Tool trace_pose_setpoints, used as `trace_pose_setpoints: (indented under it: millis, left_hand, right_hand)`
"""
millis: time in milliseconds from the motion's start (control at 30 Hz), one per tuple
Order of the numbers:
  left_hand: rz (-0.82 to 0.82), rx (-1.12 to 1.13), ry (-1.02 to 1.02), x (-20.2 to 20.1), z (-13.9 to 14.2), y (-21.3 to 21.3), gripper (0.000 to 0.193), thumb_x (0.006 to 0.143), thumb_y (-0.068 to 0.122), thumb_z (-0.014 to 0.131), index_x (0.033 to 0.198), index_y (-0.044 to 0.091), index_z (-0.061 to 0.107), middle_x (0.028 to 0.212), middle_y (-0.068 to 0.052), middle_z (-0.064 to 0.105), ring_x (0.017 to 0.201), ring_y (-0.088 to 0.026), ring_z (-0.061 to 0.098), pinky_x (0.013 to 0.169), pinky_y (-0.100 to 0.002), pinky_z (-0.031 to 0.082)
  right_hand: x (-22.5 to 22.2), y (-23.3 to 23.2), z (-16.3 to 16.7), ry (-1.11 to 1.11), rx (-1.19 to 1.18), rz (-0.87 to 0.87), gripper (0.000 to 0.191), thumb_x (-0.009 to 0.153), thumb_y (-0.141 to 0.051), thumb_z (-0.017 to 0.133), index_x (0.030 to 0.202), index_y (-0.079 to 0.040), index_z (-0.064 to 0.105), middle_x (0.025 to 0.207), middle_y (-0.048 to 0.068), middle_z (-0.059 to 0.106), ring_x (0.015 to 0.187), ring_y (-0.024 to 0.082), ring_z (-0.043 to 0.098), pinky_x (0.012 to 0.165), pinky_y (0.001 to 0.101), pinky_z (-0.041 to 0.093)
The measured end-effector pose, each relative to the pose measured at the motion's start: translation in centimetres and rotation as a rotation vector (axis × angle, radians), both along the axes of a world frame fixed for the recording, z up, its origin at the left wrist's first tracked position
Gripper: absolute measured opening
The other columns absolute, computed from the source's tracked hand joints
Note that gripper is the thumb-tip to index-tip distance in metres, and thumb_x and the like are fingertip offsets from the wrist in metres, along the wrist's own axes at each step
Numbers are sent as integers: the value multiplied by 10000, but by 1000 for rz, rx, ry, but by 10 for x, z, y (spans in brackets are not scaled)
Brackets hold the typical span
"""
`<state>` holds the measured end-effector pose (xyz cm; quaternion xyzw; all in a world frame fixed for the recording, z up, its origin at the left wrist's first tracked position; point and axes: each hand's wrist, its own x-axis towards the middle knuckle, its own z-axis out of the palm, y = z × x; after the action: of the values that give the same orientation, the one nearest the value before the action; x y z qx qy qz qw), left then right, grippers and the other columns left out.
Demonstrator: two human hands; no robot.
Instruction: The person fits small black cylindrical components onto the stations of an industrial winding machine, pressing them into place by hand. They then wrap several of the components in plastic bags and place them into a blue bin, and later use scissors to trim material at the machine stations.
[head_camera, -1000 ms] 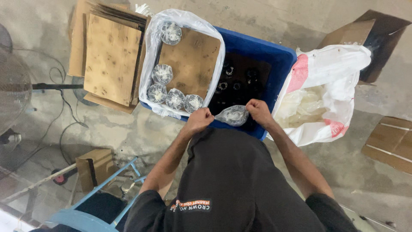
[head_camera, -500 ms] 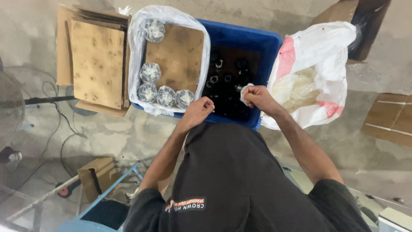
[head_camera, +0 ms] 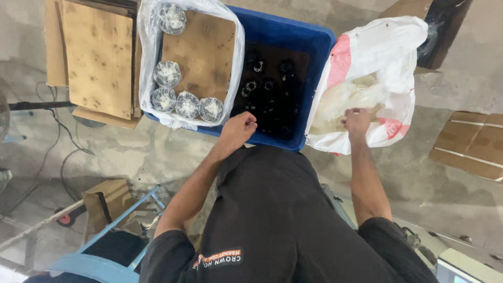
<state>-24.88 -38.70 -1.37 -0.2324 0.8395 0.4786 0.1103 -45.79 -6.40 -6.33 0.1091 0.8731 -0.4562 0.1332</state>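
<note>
The left hand (head_camera: 238,129) reaches forward with the arm nearly straight, its fingers curled loosely into a half-fist over the near rim of the blue crate (head_camera: 319,63); nothing shows between the fingers, and it hangs just above the dark round parts (head_camera: 267,97) that lie in the open right half of the crate. The right hand (head_camera: 357,119) stretches out to the side, forearm extended, fingers bent down into the mouth of the white plastic bag (head_camera: 377,57) beside the crate, touching the crumpled clear wrappers (head_camera: 340,99) piled inside; whether it pinches one or merely rests on them cannot be told. On the left half of the crate a brown cardboard sheet (head_camera: 199,50) sits in a clear liner, with five wrapped round parts (head_camera: 187,105) along its near and left edges. Half a second ago the right hand was over the crate's interior holding a small crumpled wrapper; it has since swung right to the bag, and that wrapper is no longer distinct in its grasp. The left hand has moved only slightly, from the crate's near edge to just over its interior.
</note>
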Motion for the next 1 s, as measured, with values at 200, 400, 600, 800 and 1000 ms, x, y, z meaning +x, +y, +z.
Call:
trace_pose_setpoints:
  millis: [200,400,600,800,1000]
  left_hand:
    - [-149,-193,11,-44,-30,20,335,850,147,700,1171,93,621,1097,-128,711,1045,-330,674,865,-447,548]
    - [-341,-349,-175,-85,-74,32,508,798,56,666,1289,97,541,1250,-169,631,1177,-407,563,964,-493,496]
    - [-385,-399,13,-86,-94,23,502,776,-1,617,1272,39,548,1206,-198,657,1179,-414,563,913,-549,483]
    - [-243,-266,9,-98,-91,1,328,813,28,692,1122,58,588,1115,-173,683,1133,-398,575,930,-550,471]
    - [-144,-244,-188,-131,-101,-17,463,711,53,731,1161,75,625,1239,-224,606,1203,-416,549,1019,-507,496]
  right_hand:
    - [55,-52,42,279,34,312,182,998,-143,673,1135,-29,710,853,136,734,693,229,707,660,364,552]
    - [74,-158,17,105,361,1048,216,871,-94,639,1080,-49,666,997,163,722,948,351,699,793,455,569]
    - [72,-181,-19,-32,633,1199,373,804,-93,691,1170,-92,618,1087,176,704,1137,374,614,998,636,442]
    - [62,-190,-2,-209,566,1288,676,706,-180,790,1292,-13,497,1053,221,700,1188,401,573,1051,620,402]
    - [-2,-212,0,-199,332,806,327,772,-178,728,1063,-32,695,1005,231,731,983,423,698,868,510,562]
